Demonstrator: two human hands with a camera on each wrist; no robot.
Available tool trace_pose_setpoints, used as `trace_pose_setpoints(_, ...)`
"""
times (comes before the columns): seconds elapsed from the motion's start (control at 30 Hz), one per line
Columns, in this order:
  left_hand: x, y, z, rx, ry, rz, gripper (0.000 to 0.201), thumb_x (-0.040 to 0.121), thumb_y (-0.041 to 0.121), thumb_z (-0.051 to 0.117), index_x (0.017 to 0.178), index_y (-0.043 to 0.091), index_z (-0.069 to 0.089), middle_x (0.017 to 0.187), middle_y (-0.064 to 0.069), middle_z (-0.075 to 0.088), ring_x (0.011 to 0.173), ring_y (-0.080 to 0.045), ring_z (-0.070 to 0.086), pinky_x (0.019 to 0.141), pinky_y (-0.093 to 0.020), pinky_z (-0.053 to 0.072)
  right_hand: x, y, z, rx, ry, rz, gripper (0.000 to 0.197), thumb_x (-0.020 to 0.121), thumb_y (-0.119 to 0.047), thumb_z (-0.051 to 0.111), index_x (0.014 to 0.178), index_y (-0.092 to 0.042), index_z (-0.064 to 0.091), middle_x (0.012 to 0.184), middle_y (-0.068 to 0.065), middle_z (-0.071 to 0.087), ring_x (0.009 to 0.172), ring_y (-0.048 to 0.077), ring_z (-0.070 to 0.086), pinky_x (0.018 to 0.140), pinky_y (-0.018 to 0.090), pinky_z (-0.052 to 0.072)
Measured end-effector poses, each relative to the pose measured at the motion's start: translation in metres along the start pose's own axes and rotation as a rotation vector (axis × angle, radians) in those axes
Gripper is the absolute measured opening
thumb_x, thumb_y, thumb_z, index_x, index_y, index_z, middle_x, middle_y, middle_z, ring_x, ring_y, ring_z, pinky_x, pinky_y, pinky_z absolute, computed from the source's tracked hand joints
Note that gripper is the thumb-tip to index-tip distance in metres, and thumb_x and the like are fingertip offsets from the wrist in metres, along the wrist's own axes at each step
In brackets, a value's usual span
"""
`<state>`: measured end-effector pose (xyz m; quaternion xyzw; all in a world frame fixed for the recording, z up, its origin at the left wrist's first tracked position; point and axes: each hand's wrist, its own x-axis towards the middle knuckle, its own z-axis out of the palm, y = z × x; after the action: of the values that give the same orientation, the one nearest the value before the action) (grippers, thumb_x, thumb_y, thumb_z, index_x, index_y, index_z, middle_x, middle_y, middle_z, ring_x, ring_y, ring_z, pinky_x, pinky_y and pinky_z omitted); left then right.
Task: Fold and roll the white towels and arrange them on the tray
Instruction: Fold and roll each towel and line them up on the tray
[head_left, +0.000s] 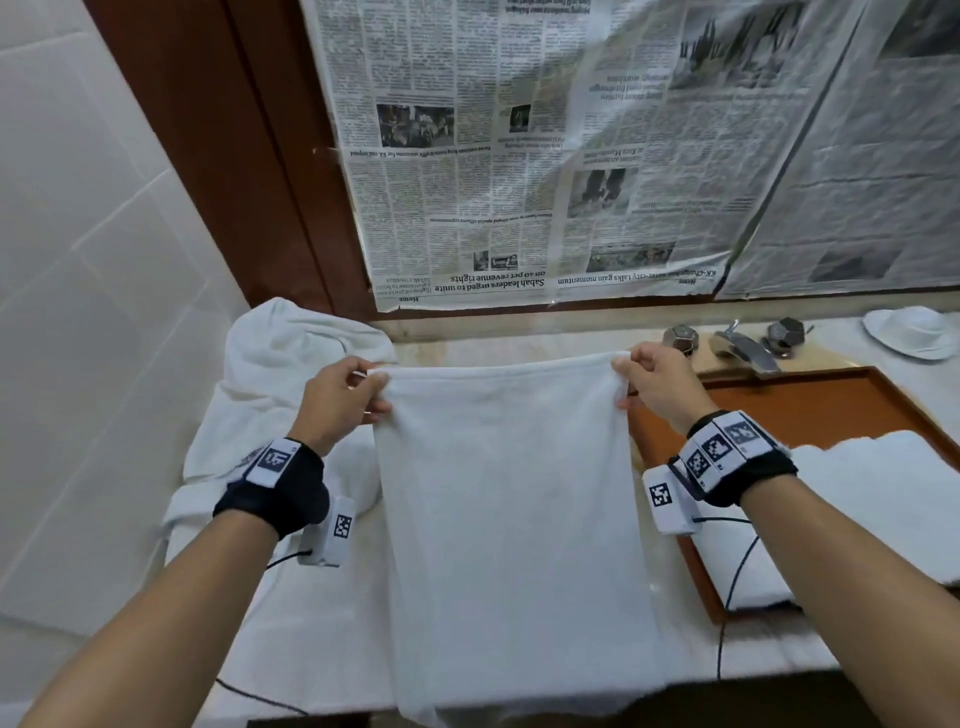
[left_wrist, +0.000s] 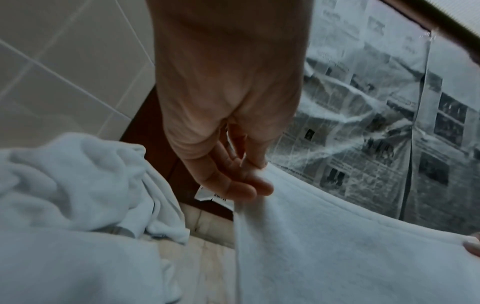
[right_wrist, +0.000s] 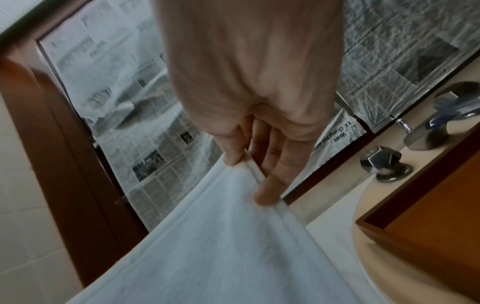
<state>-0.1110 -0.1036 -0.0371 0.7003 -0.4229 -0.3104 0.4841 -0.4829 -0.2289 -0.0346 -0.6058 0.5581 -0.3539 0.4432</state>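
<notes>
A white towel (head_left: 509, 509) hangs stretched between both hands above the counter, its lower end draping past the front edge. My left hand (head_left: 345, 397) pinches its top left corner; in the left wrist view that hand (left_wrist: 233, 181) grips the towel (left_wrist: 337, 257) hem. My right hand (head_left: 657, 387) pinches the top right corner, thumb and fingers clamping the towel (right_wrist: 221, 246) edge under the right hand (right_wrist: 249, 172). The brown tray (head_left: 810, 395) sits at the right with a folded white towel (head_left: 857, 514) on it.
A heap of crumpled white towels (head_left: 280, 374) lies at the back left of the counter. A chrome tap (head_left: 743, 348) with two knobs stands behind the tray, a white dish (head_left: 911, 332) at far right. Newspaper (head_left: 571, 156) covers the mirror.
</notes>
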Motion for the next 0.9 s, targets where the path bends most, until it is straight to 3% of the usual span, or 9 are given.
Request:
trace_pose_setpoints(0.07, 0.019, -0.013, 0.009, 0.003, -0.002, -0.024, 0.013, 0.096, 0.012, 0.064, 0.103, 0.002, 0.062, 0.084, -0.018, 0.062, 0.062, -0.020, 0.072, 0.055, -0.028, 0.059, 0.021, 0.012, 0.010, -0.016, 0.003, 0.053, 0.019, 0.097, -0.015, 0.062, 0.087, 0.001, 0.059, 0.087, 0.016, 0.056, 0.079, 0.026, 0.061, 0.066, 0.040, 0.062)
trace_pose_setpoints(0.13, 0.041, -0.026, 0.019, 0.007, -0.005, -0.052, 0.011, 0.096, 0.012, 0.063, 0.102, 0.003, 0.062, 0.085, -0.018, 0.062, 0.065, -0.023, 0.072, 0.057, -0.031, 0.060, 0.044, 0.024, 0.019, -0.033, 0.010, 0.092, 0.018, 0.096, -0.017, 0.063, 0.082, -0.006, 0.061, 0.082, 0.012, 0.056, 0.076, 0.023, 0.062, 0.072, 0.045, 0.062)
trace_pose_setpoints(0.3, 0.100, -0.058, 0.043, 0.012, 0.003, -0.124, 0.012, 0.097, 0.009, 0.062, 0.101, -0.002, 0.061, 0.082, -0.018, 0.065, 0.069, -0.030, 0.073, 0.072, -0.048, 0.060, 0.102, 0.050, 0.040, -0.084, 0.001, 0.133, 0.020, 0.096, -0.018, 0.062, 0.076, -0.015, 0.061, 0.077, 0.008, 0.057, 0.071, 0.019, 0.062, 0.074, 0.046, 0.062)
trace_pose_setpoints(0.5, 0.169, -0.085, 0.073, 0.059, 0.012, -0.162, 0.010, 0.097, 0.009, 0.062, 0.096, -0.001, 0.061, 0.082, -0.016, 0.063, 0.072, -0.031, 0.074, 0.075, -0.048, 0.061, 0.172, 0.076, 0.062, -0.185, -0.019, 0.177, 0.028, 0.097, -0.023, 0.060, 0.082, 0.000, 0.057, 0.076, 0.006, 0.054, 0.067, 0.024, 0.067, 0.073, 0.046, 0.061)
trace_pose_setpoints(0.6, 0.199, -0.094, 0.086, 0.092, 0.031, -0.178, 0.008, 0.096, 0.009, 0.062, 0.091, 0.002, 0.061, 0.081, -0.013, 0.063, 0.074, -0.031, 0.074, 0.073, -0.046, 0.062, 0.201, 0.085, 0.069, -0.239, -0.032, 0.185, 0.030, 0.097, -0.024, 0.059, 0.078, -0.002, 0.054, 0.080, 0.006, 0.053, 0.076, 0.031, 0.072, 0.065, 0.035, 0.061)
trace_pose_setpoints(0.67, 0.214, -0.102, 0.094, 0.111, 0.044, -0.210, 0.005, 0.095, 0.010, 0.063, 0.092, 0.006, 0.062, 0.079, -0.009, 0.064, 0.070, -0.026, 0.074, 0.071, -0.042, 0.061, 0.216, 0.090, 0.075, -0.286, -0.034, 0.180, 0.030, 0.098, -0.023, 0.058, 0.072, -0.011, 0.048, 0.079, 0.006, 0.051, 0.072, 0.028, 0.072, 0.051, 0.019, 0.048)
trace_pose_setpoints(0.73, 0.226, -0.108, 0.099, 0.128, 0.055, -0.241, 0.006, 0.095, 0.011, 0.062, 0.099, 0.006, 0.062, 0.078, -0.008, 0.065, 0.071, -0.023, 0.074, 0.070, -0.038, 0.061, 0.231, 0.095, 0.080, -0.315, -0.040, 0.173, 0.026, 0.097, -0.022, 0.057, 0.076, -0.008, 0.050, 0.083, 0.007, 0.052, 0.066, 0.025, 0.071, 0.044, 0.015, 0.040)
trace_pose_setpoints(0.8, 0.235, -0.112, 0.102, 0.143, 0.062, -0.251, 0.010, 0.095, 0.012, 0.061, 0.103, 0.005, 0.061, 0.076, -0.005, 0.064, 0.076, -0.025, 0.075, 0.073, -0.039, 0.062, 0.244, 0.099, 0.087, -0.308, -0.040, 0.187, 0.025, 0.097, -0.019, 0.057, 0.087, 0.004, 0.055, 0.087, 0.007, 0.053, 0.065, 0.025, 0.070, 0.041, 0.012, 0.039)
trace_pose_setpoints(0.9, 0.248, -0.118, 0.105, 0.173, 0.095, -0.230, 0.013, 0.095, 0.013, 0.060, 0.104, 0.004, 0.062, 0.071, -0.003, 0.064, 0.077, -0.025, 0.075, 0.073, -0.039, 0.062, 0.256, 0.102, 0.096, -0.315, -0.023, 0.197, 0.021, 0.098, -0.020, 0.056, 0.096, 0.001, 0.061, 0.093, 0.007, 0.059, 0.069, 0.030, 0.071, 0.041, 0.010, 0.040)
